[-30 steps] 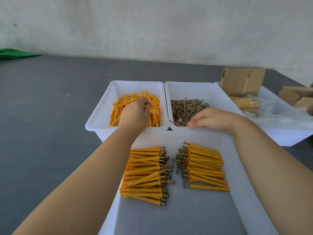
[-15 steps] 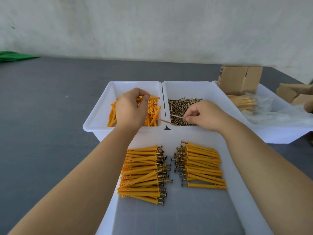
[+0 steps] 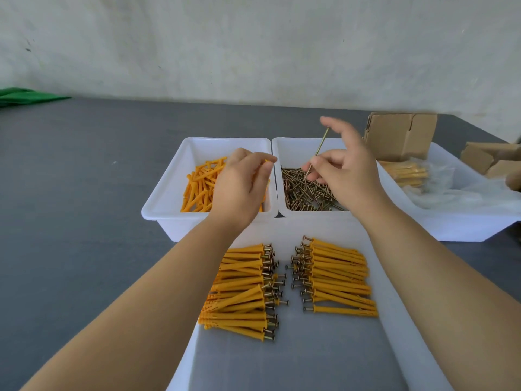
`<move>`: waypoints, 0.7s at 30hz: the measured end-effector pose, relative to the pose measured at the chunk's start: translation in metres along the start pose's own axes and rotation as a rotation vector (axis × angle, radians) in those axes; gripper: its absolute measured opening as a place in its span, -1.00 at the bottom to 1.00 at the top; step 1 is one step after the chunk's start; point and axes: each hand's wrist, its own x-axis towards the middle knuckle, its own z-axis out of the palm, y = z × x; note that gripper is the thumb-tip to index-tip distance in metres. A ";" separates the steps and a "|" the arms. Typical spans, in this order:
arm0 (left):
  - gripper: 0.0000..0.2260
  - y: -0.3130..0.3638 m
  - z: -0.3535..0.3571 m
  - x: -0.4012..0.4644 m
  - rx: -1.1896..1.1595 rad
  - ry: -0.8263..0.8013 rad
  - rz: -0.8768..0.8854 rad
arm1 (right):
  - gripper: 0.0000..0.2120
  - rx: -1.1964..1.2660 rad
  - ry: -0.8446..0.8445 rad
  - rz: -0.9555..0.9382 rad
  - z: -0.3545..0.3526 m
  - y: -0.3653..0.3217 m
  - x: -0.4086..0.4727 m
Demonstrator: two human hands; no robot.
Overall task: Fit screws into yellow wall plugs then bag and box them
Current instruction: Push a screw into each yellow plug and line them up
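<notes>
My left hand (image 3: 242,187) hovers over the white bin (image 3: 169,198) of loose yellow wall plugs (image 3: 200,184), fingertips pinched on a plug that is mostly hidden. My right hand (image 3: 341,170) is raised above the neighbouring white bin (image 3: 284,148) of loose screws (image 3: 301,190) and pinches one screw (image 3: 320,149), which stands nearly upright. In the near white tray (image 3: 394,328) lie two piles of assembled plugs with screws: the left pile (image 3: 239,292) and the right pile (image 3: 338,275), screw heads facing each other.
A third white bin (image 3: 462,230) at the right holds bagged plugs (image 3: 406,173) and clear plastic bags (image 3: 462,193). Brown cardboard boxes (image 3: 400,136) stand behind it and at the far right. A green item (image 3: 25,95) lies at the far left of the grey table.
My right hand has lifted a screw out of the screw bin and turned it upright. My left hand has risen from the plugs and moved right, fingertips pinched.
</notes>
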 end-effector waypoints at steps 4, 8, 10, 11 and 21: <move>-0.80 0.005 0.004 -0.004 -0.045 -0.150 0.076 | -0.56 0.143 0.046 -0.012 0.011 -0.013 -0.007; -0.86 0.007 0.007 -0.005 -0.085 -0.214 0.069 | -0.57 0.142 0.075 -0.012 0.022 -0.016 -0.012; -0.86 0.006 0.006 -0.005 -0.088 -0.205 0.060 | -0.58 0.138 0.107 -0.015 0.025 -0.016 -0.013; -0.85 0.005 0.006 -0.005 -0.085 -0.198 0.052 | -0.58 0.140 0.138 -0.025 0.026 -0.017 -0.012; -0.75 0.005 0.005 -0.004 -0.057 -0.134 0.034 | -0.67 0.007 0.134 -0.075 0.026 -0.021 -0.016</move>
